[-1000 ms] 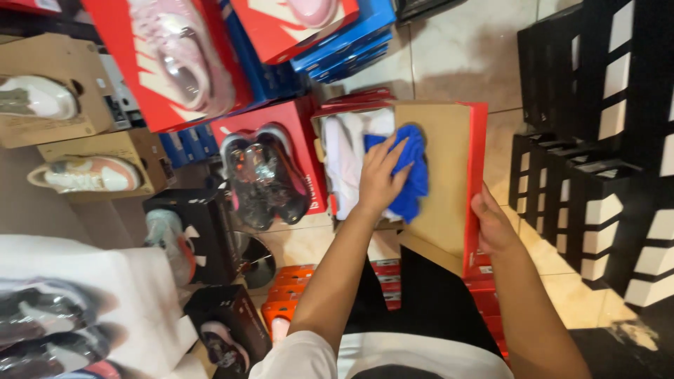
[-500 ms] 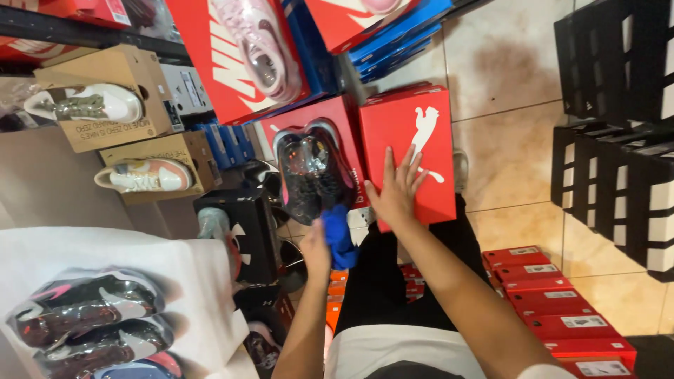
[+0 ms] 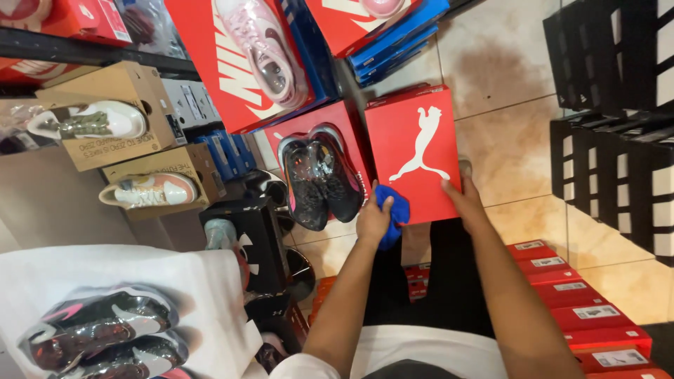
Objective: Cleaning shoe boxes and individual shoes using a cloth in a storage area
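Red shoebox — closed, held by both hands, L hand w/ blue cloth, R hand.

Red shoebox: closed, lid bearing a white leaping-cat emblem, tilted slightly, held at its lower corners, positioned at 12 o'clock from the person. Blue cloth: crumpled, bunched against the box's 7 o'clock corner.
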